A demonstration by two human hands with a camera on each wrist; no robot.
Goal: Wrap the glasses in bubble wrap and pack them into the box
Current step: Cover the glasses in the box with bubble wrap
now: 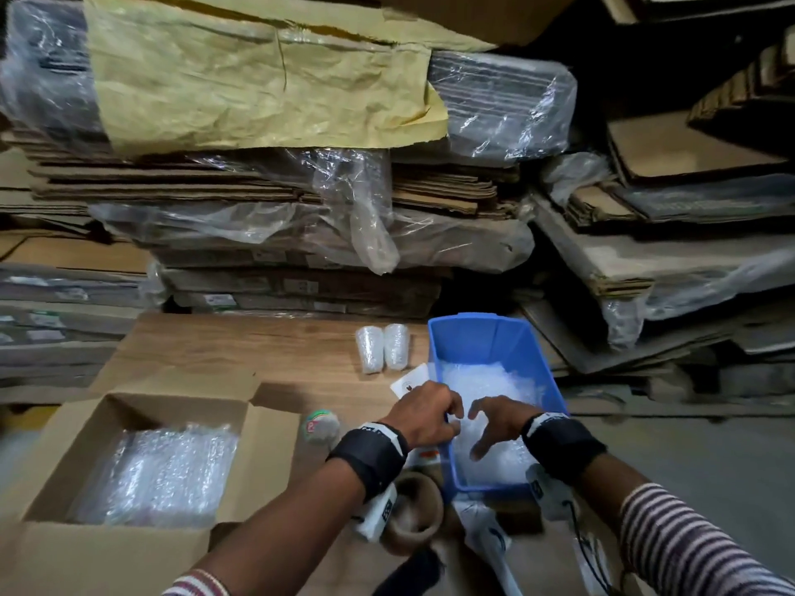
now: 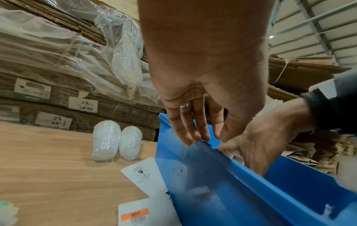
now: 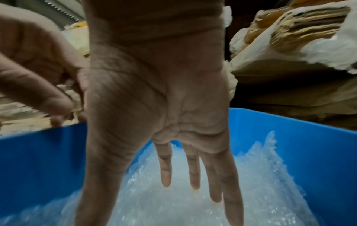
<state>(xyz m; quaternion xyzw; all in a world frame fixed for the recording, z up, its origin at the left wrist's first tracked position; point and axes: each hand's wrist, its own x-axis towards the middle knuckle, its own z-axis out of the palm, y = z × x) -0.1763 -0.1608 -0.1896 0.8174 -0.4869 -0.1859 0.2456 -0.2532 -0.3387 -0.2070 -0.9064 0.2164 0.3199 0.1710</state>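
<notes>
Your right hand [image 1: 494, 423] reaches into the blue bin [image 1: 494, 333], fingers [image 3: 166, 171] straight and spread above the bubble wrap [image 3: 251, 175] piled inside; it holds nothing. Your left hand [image 1: 423, 412] sits at the bin's near left wall, its fingers [image 2: 185, 130] extended down with the tips touching the blue rim, also holding nothing.

Behind everything, stacks of flattened cardboard [image 1: 258, 187] under clear plastic sheeting fill the far side. Your wooden counter [image 1: 258, 350] carries the work. On its left stands the open cardboard box [image 1: 56, 440], flaps up, with bubble-wrapped bundles [image 1: 163, 475] already lying inside. The blue bin stands on the counter's right end.

Two wrapped glasses [image 1: 382, 348] lie side by side, touching, on the counter just left of the bin's far end. A white card [image 2: 142, 172] with a round stamp lies flat against the bin's left wall, partly tucked under it. A small round object [image 1: 322, 425] sits between the box and your left wrist; too blurred to tell what it is. A brown tape roll [image 1: 415, 514] lies under your left forearm.
</notes>
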